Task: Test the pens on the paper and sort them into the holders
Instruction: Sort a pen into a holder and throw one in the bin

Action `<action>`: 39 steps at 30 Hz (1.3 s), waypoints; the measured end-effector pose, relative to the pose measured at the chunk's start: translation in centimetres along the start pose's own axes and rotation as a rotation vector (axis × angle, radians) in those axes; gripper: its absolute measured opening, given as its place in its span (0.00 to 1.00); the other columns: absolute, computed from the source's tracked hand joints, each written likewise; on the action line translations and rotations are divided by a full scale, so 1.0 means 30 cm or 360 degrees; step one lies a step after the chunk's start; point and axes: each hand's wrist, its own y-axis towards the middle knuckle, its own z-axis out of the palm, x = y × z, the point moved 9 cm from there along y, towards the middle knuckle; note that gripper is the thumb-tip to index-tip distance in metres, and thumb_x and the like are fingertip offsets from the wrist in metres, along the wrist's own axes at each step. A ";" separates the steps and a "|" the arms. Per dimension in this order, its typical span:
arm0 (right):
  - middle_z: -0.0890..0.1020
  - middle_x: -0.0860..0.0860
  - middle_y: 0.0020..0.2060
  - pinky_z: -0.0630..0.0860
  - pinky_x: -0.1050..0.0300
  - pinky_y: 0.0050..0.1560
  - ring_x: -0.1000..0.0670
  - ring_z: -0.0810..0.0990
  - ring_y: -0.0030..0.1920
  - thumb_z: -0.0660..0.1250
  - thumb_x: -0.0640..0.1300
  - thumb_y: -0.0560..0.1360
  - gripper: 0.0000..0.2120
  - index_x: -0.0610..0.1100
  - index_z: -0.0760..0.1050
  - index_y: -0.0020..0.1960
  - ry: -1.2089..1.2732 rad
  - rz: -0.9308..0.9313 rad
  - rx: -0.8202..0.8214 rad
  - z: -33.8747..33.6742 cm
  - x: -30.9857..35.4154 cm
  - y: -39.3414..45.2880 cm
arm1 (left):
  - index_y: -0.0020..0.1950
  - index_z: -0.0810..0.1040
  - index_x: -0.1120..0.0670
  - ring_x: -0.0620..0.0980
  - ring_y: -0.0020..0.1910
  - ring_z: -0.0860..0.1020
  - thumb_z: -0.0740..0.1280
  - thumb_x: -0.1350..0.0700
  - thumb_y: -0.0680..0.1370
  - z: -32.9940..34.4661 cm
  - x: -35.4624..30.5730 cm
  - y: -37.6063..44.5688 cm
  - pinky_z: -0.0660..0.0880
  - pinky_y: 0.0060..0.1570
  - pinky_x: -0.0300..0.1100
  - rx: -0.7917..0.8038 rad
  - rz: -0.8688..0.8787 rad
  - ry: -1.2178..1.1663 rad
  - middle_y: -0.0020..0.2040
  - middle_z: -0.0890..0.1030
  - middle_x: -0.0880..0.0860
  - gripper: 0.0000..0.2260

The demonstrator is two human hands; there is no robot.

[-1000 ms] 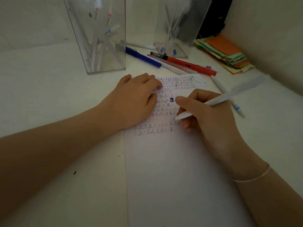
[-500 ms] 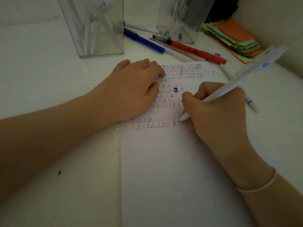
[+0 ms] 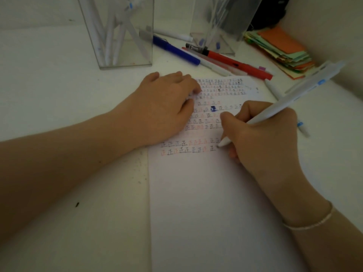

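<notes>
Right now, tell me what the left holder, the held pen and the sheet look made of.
Left holder: clear, glossy, probably acrylic; the pens inside show through its walls.
Held pen: smooth white barrel with a blue band, likely plastic.
Sheet: thin, matte white, paper by its ink marks and flat lie.

A: Holders left of the sticky-note stack?
B: Left holder (image 3: 117,34) & right holder (image 3: 222,22) — clear plastic, glossy, smooth.
A: Pens?
B: White pen (image 3: 284,103) near the stack: matt plastic. Red pen (image 3: 239,65) & blue pen (image 3: 176,51): smooth plastic, slight sheen.
A: Sheet?
B: Paper (image 3: 206,203), matt. Sticky-note stack (image 3: 282,52) paper too. Table (image 3: 49,85) matt white, w/ specks.
</notes>
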 end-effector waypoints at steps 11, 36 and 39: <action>0.73 0.32 0.28 0.65 0.60 0.23 0.41 0.66 0.24 0.68 0.35 0.71 0.14 0.28 0.67 0.32 0.0039 -0.0054 -0.0081 -0.014 -0.008 0.006 | 0.66 0.70 0.51 0.50 0.65 0.70 0.52 0.50 0.79 0.007 0.005 -0.005 0.56 0.71 0.53 0.0002 0.0005 0.0045 0.66 0.73 0.52 0.18; 0.81 0.47 0.31 0.80 0.57 0.33 0.47 0.81 0.28 0.67 0.32 0.74 0.17 0.49 0.65 0.53 0.0869 -0.0185 -0.0567 -0.162 0.071 0.003 | 0.48 0.79 0.54 0.41 0.55 0.73 0.59 0.48 0.77 -0.063 -0.145 -0.032 0.48 0.72 0.42 -0.0214 0.0449 -0.0240 0.53 0.81 0.50 0.13; 0.82 0.50 0.29 0.79 0.58 0.32 0.48 0.80 0.27 0.67 0.32 0.74 0.18 0.51 0.63 0.47 0.0811 -0.0206 -0.0521 -0.156 0.093 0.022 | 0.50 0.79 0.54 0.41 0.56 0.74 0.59 0.49 0.77 -0.086 -0.125 -0.035 0.49 0.72 0.44 -0.0321 0.0424 -0.0281 0.52 0.81 0.48 0.13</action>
